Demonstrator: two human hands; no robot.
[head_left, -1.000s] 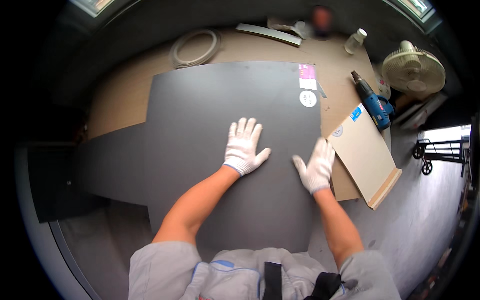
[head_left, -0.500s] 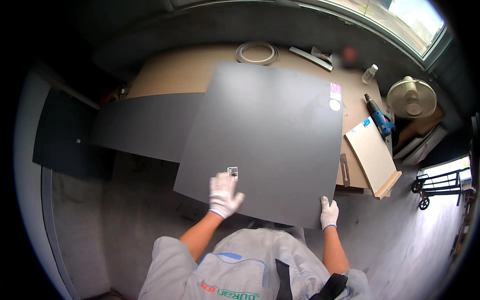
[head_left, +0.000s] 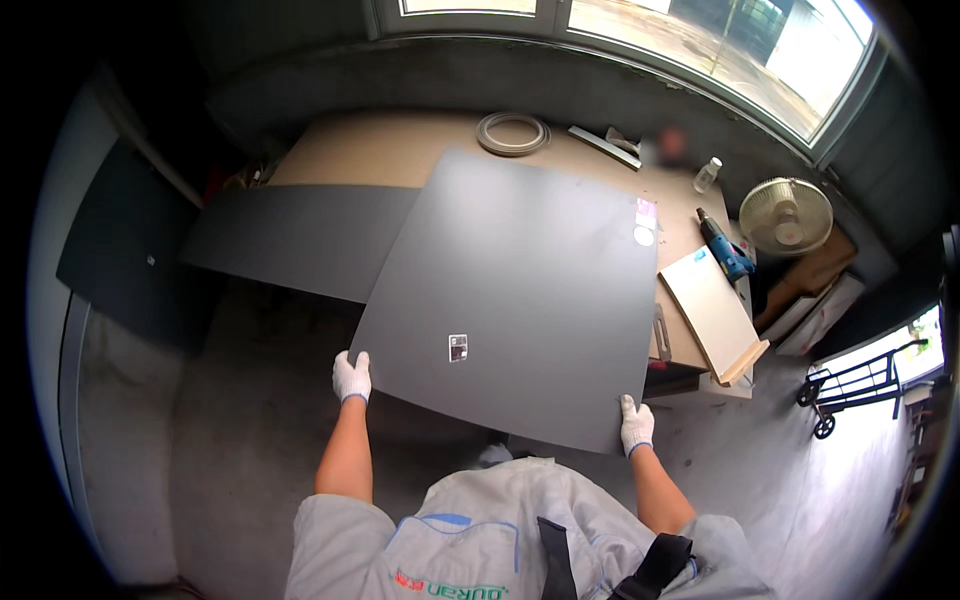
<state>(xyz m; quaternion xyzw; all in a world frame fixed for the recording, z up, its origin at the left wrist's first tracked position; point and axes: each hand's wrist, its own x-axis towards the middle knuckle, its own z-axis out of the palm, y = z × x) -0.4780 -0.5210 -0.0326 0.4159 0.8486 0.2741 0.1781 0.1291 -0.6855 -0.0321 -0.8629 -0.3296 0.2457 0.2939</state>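
A large flat grey panel reaches from the table toward me, its near end jutting past the table edge. My left hand, in a white knit glove, grips the panel's near left corner, thumb on top and the other fingers partly hidden below. At the near right corner my gloved right hand holds the edge the same way. A small label sticker is on the panel's near left part; a pink label and a round white sticker sit by its far right corner.
Another grey panel lies left on the brown tabletop. Along the back are a coiled strip and a metal bar. At right are a blue heat gun, pale board, bottle, fan and cart.
My left hand has gone from lying flat by the label sticker to gripping the panel's near left corner. The right hand keeps its hold. The view has shifted slightly.
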